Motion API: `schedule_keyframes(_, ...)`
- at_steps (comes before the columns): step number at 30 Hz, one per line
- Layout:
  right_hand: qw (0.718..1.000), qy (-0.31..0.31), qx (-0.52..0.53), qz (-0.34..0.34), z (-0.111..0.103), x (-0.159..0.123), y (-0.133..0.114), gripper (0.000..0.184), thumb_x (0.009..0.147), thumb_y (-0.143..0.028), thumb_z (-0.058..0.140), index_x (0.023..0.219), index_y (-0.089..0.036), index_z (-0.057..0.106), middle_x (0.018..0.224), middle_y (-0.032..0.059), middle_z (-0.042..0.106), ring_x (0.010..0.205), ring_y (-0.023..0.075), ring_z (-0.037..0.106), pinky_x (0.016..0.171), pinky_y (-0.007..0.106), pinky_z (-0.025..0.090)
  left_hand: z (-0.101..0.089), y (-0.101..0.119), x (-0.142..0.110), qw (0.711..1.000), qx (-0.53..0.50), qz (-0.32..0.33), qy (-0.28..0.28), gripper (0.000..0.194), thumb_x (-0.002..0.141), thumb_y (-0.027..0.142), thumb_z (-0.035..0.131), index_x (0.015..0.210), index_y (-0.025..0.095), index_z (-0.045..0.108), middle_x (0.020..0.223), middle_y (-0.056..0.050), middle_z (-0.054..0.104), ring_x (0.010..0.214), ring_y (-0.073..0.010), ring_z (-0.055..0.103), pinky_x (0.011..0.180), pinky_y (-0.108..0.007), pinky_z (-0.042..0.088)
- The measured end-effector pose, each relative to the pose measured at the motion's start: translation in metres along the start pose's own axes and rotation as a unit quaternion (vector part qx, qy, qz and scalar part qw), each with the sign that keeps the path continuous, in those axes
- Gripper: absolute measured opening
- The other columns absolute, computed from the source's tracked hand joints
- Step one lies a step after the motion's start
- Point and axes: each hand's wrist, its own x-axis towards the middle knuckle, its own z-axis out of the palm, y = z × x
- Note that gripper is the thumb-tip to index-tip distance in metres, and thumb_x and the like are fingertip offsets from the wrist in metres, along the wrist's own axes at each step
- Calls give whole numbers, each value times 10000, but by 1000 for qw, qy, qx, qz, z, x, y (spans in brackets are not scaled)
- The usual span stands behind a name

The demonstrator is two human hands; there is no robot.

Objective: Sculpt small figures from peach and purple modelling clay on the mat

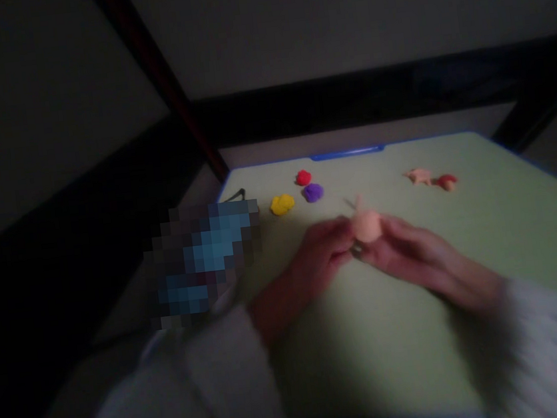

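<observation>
Above the middle of the board, a peach ball of modelling clay [367, 227] sits between my two hands, with a thin peach piece sticking up from its top. My left hand [321, 252] is closed, its fingertips at the ball's left side. From the right, my right hand [408, 248] grips the ball, with fingers curled beneath and beside it. Dim light and blur hide the exact finger contacts. Beyond my left hand lie a yellow clay lump [283, 204], a purple lump [313, 192] and a red lump [304, 177].
At the back right of the pale, blue-edged tabletop [375, 352] stand a small peach figure with pointed bits [419, 176] and a red-capped mushroom shape [447, 182]. A blue strip [347, 153] runs along the far edge. A pixelated bluish area [213, 256] covers the left side.
</observation>
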Motion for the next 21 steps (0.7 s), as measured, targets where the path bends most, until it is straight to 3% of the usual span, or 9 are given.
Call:
schedule_keyframes(8,997,25,-57,-35,3,-1,2,202,641,-276,781,805,-182,710,822,1,700,724,86,601,682,185,480,1,0,0,999,-30,14,-4,380,565,410,756,657,115,535,529,84,290,462,-11,206,413,-174,109)
schedule_keyframes(14,999,39,-8,-26,3,2,7,183,631,-241,790,794,-209,710,723,-50,692,614,41,580,617,140,476,1,-4,1,999,-31,6,-9,277,595,312,755,666,108,582,525,52,428,454,-15,319,424,-181,172)
schedule_keyframes(21,999,23,33,-8,4,3,9,256,616,-281,800,833,-185,704,749,-30,701,638,60,596,633,168,489,-1,-5,2,999,-40,0,11,241,590,274,754,686,109,608,610,22,538,536,-36,449,487,-180,269)
